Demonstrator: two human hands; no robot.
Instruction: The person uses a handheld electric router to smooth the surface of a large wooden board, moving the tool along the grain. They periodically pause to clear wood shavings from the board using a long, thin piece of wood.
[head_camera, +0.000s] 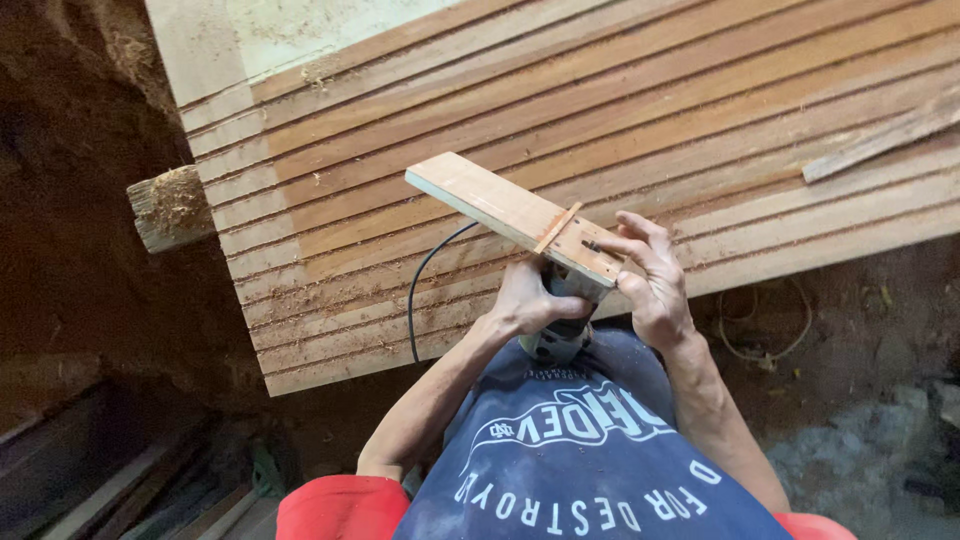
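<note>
Gripping router (553, 340), both hands curled

Soft daylight brightens the upper boards; left and lower corners sink into shadow.

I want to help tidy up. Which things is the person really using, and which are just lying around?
In use:
- left hand gripping the power tool
- right hand at the wooden plate fixed on it
- black cord

Lying about:
- grooved boards
- loose slat
- sawdust-covered beam end
- cord on the ground
</note>
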